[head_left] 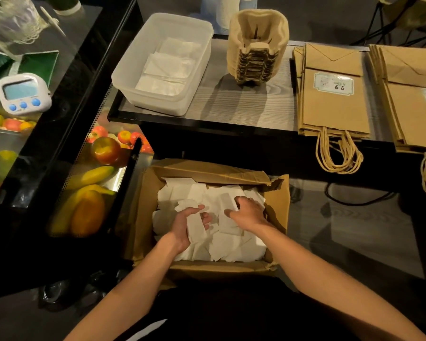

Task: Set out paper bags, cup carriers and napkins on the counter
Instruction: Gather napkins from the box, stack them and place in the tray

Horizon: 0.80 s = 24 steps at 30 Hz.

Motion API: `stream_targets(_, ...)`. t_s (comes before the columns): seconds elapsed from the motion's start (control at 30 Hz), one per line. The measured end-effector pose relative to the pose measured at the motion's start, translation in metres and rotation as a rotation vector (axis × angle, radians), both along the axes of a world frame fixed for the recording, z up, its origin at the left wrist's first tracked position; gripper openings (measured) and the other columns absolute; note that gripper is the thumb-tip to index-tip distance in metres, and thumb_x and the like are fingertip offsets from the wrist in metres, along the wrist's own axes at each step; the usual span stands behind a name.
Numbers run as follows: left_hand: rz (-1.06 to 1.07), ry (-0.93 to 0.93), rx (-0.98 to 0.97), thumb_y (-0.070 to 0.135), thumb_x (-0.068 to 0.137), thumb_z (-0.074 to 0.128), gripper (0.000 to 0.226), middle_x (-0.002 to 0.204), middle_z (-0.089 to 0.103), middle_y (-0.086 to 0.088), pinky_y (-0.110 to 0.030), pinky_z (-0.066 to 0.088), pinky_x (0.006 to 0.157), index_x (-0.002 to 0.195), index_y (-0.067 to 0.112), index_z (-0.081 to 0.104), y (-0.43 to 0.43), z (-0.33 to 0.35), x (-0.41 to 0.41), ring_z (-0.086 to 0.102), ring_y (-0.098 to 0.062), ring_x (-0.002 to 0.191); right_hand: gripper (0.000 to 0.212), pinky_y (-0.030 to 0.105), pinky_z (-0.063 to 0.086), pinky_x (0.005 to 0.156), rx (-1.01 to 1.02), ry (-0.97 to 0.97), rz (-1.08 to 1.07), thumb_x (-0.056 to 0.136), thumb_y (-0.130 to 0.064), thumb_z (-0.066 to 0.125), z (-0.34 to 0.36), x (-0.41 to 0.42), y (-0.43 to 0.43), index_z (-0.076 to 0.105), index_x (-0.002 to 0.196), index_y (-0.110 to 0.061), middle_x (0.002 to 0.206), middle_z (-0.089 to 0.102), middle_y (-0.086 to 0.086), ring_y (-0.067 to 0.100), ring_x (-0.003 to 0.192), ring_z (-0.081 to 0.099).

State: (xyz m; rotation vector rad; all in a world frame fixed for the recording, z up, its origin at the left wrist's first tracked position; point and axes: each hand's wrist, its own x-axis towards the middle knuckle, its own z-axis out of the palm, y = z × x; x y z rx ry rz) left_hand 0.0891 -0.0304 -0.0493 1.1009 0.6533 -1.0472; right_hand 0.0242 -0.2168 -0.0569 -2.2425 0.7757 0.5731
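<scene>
An open cardboard box [278, 193] on the floor holds a loose heap of white napkins [234, 249]. My left hand [182, 230] holds a folded napkin [196, 226] inside the box. My right hand [247, 214] reaches into the heap with curled fingers on another napkin [225, 205]. On the counter [234, 102] stand a clear plastic tub [128, 77] with several napkins, a stack of pulp cup carriers [256, 45], and two flat piles of brown paper bags [335, 104] [413, 104] with handles over the edge.
A glass display case [84, 70] on the left holds fruit [99, 163], with a white timer [24, 93] on top. A black cable [354, 200] runs on the floor to the right of the box.
</scene>
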Motion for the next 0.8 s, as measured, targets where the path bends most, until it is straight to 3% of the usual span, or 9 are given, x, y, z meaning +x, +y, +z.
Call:
stream_targets(0.13,-0.030,-0.038,0.010,0.015,0.098,0.053,0.025,0.089,0.064,-0.014,-0.035,0.048,0.080,0.120,0.006,0.060,-0.003,-0.003,0.000,0.062,-0.026,0.085,0.033,0.038,0.054,0.092,0.272,-0.097,-0.187,0.095,-0.043,0.066,0.012,-0.007,-0.015,0.063,0.123,-0.025,0.118,0.068,-0.006,0.014,0.106,0.062)
stream_targets(0.2,-0.089,-0.082,-0.012,0.016,0.090,0.064,0.024,0.088,0.064,-0.013,-0.033,0.048,0.077,0.112,0.006,0.065,-0.007,0.001,0.000,0.061,-0.024,0.082,0.032,0.034,0.053,0.087,0.377,-0.137,-0.251,0.096,-0.040,0.067,0.019,-0.009,-0.018,0.063,0.125,-0.028,0.118,0.067,-0.008,0.011,0.106,0.062)
stream_targets(0.27,-0.154,-0.106,-0.057,0.021,0.083,0.072,0.029,0.090,0.064,-0.013,-0.032,0.049,0.075,0.108,0.007,0.068,-0.011,0.005,-0.001,0.060,-0.023,0.080,0.038,0.035,0.052,0.091,0.527,-0.161,-0.376,0.094,-0.038,0.070,0.022,-0.009,-0.020,0.060,0.129,-0.027,0.121,0.066,-0.007,0.013,0.109,0.062)
stream_targets(0.37,-0.256,-0.132,-0.118,0.031,0.092,0.070,0.035,0.105,0.070,-0.017,-0.037,0.056,0.078,0.117,0.007,0.069,-0.014,0.005,-0.002,0.069,-0.027,0.090,0.050,0.047,0.052,0.101,0.719,-0.197,-0.546,0.088,-0.038,0.077,0.020,-0.008,-0.020,0.060,0.133,-0.025,0.121,0.070,0.000,0.020,0.110,0.067)
stream_targets(0.47,-0.382,-0.122,-0.124,0.034,0.094,0.071,0.044,0.127,0.069,-0.019,-0.049,0.054,0.099,0.132,0.012,0.066,-0.016,0.008,-0.005,0.066,-0.038,0.116,0.050,0.040,0.053,0.095,0.750,-0.212,-0.578,0.089,-0.037,0.076,0.021,-0.006,-0.013,0.057,0.134,-0.026,0.120,0.070,-0.002,0.018,0.109,0.066)
stream_targets(0.6,-0.427,-0.076,-0.103,0.016,0.083,0.078,0.049,0.114,0.073,-0.017,-0.041,0.057,0.089,0.128,0.004,0.066,-0.019,0.011,-0.011,0.071,-0.032,0.100,0.044,0.033,0.052,0.076,0.761,-0.200,-0.682,0.093,-0.034,0.072,0.024,-0.005,-0.003,0.053,0.132,-0.024,0.116,0.067,-0.002,0.016,0.103,0.063)
stream_targets(0.67,-0.408,-0.082,-0.070,0.012,0.084,0.076,0.049,0.119,0.073,-0.017,-0.044,0.056,0.094,0.131,0.005,0.065,-0.017,0.008,-0.013,0.071,-0.036,0.107,0.042,0.029,0.048,0.070,0.764,-0.188,-0.713,0.095,-0.033,0.070,0.026,-0.006,-0.002,0.052,0.132,-0.025,0.113,0.066,-0.004,0.013,0.099,0.063)
stream_targets(0.8,-0.310,-0.096,0.028,0.016,0.076,0.080,0.055,0.120,0.074,-0.017,-0.051,0.050,0.106,0.129,0.007,0.067,-0.008,0.001,-0.010,0.066,-0.040,0.116,0.045,0.035,0.054,0.078,0.810,-0.183,-0.782,0.094,-0.035,0.071,0.025,-0.011,-0.009,0.054,0.134,-0.025,0.116,0.069,0.001,0.022,0.105,0.065)
